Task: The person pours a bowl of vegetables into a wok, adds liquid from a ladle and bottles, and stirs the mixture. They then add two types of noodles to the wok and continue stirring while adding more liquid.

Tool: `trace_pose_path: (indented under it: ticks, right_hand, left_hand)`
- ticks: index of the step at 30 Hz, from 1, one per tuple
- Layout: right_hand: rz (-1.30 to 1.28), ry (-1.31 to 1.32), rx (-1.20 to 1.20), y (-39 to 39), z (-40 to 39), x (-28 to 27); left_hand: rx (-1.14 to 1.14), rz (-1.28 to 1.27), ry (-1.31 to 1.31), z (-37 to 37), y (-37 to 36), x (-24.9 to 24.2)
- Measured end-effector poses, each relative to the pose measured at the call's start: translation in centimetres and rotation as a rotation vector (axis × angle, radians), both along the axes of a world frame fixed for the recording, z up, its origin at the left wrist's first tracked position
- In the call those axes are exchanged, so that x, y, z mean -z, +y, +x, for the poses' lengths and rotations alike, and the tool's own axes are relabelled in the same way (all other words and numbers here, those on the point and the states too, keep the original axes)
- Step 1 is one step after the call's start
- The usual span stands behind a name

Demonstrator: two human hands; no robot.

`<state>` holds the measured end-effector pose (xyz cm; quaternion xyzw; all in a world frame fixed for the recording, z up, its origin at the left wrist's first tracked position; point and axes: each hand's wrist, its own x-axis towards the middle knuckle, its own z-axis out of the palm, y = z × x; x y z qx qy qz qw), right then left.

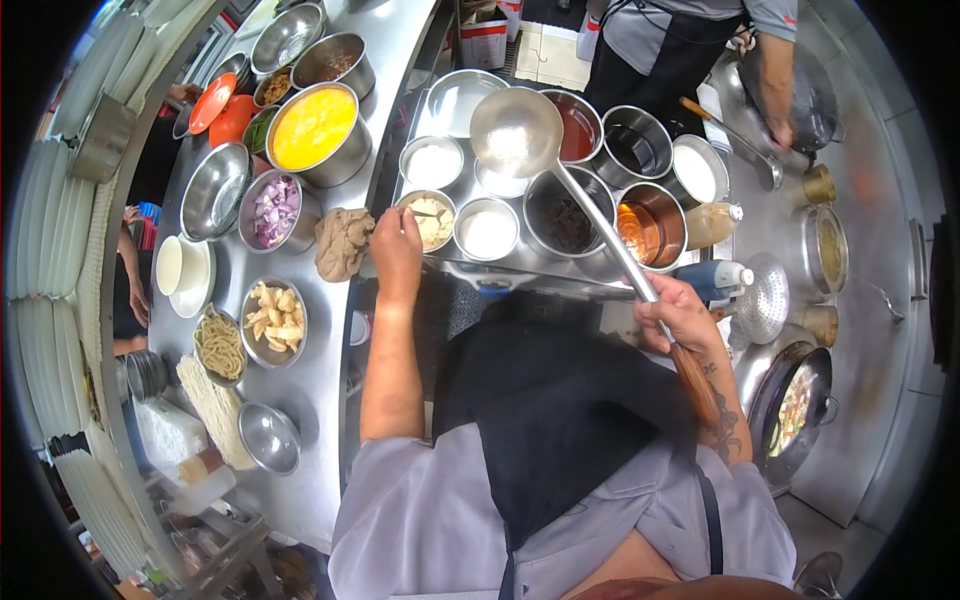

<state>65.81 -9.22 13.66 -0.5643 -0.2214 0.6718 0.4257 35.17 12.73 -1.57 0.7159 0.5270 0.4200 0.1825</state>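
In my right hand [676, 314] is the handle of a long ladle [610, 235]. Its broad metal bowl hangs over the containers of the middle rack. My left hand [397, 245] is closed at the rim of a small bowl of pale minced food [433, 225], fingers around what looks like a thin spoon [424, 213] whose tip rests in that food. Beside my left wrist lies a crumpled brown cloth [343, 244]. Bowls of white powder [487, 228] and a pot of dark sauce [568, 215] stand close by, under and beside the ladle.
On the left counter are a pot of yellow liquid [313, 134], chopped onions [276, 212] and a bowl of fried pieces [276, 318]. At right are bottles [714, 224], a perforated skimmer [765, 298] and a wok with food [795, 410]. Another person's hand [780, 132] reaches by a wok.
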Motion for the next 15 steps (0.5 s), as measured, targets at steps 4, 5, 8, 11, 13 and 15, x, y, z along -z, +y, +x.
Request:
trace_pose_path:
  ticks: [4,5,8,11,13,15]
  right_hand:
    - [-0.003,0.019,-0.008,-0.1,0.1,0.2]
    - [-0.002,0.019,-0.009,-0.1,0.1,0.3]
    - [0.003,0.031,-0.029,-0.2,0.1,0.4]
    - [-0.024,0.033,-0.034,-0.3,0.1,0.6]
    - [-0.047,0.019,-0.058,-0.3,0.2,0.9]
    - [-0.049,0.029,-0.086,-0.3,0.0,1.3]
  left_hand:
    - [-0.082,-0.137,-0.131,-1.3,0.9,1.6]
    - [-0.083,-0.136,-0.131,-1.9,1.2,2.3]
    - [-0.141,-0.312,-0.310,-4.9,2.8,6.0]
    - [-0.258,-0.479,-0.565,-6.5,3.3,6.4]
    - [-0.244,-0.501,-0.643,-7.2,3.5,6.0]
    - [-0.266,-0.551,-0.801,-7.1,3.5,3.4]
